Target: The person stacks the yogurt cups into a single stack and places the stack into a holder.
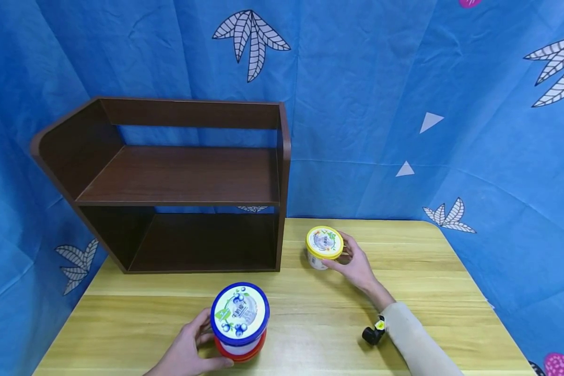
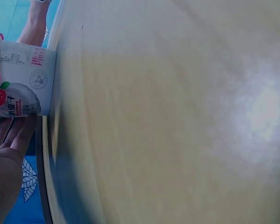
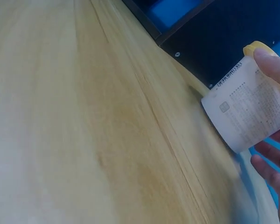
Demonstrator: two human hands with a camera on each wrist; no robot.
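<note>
In the head view, a paper tub with a blue lid (image 1: 241,314) and a blueberry print sits on top of a tub with a red lid (image 1: 246,356). My left hand (image 1: 188,344) grips the lower one, thumb at the near side and fingers round the left. The left wrist view shows this lower tub's white wall with a strawberry print (image 2: 25,77) beside the left fingers (image 2: 23,135). Right of the shelf is a tub with a yellow lid (image 1: 325,242); my right hand (image 1: 354,263) holds it, thumb at its rim (image 3: 273,65). Whether its base touches the table is unclear.
A dark brown two-tier shelf (image 1: 178,202) stands at the back left of the wooden table (image 1: 310,313). Behind hangs a blue cloth (image 1: 357,104) with white leaf prints. A small black device (image 1: 373,334) sits at the right wrist, by the pale sleeve (image 1: 413,334).
</note>
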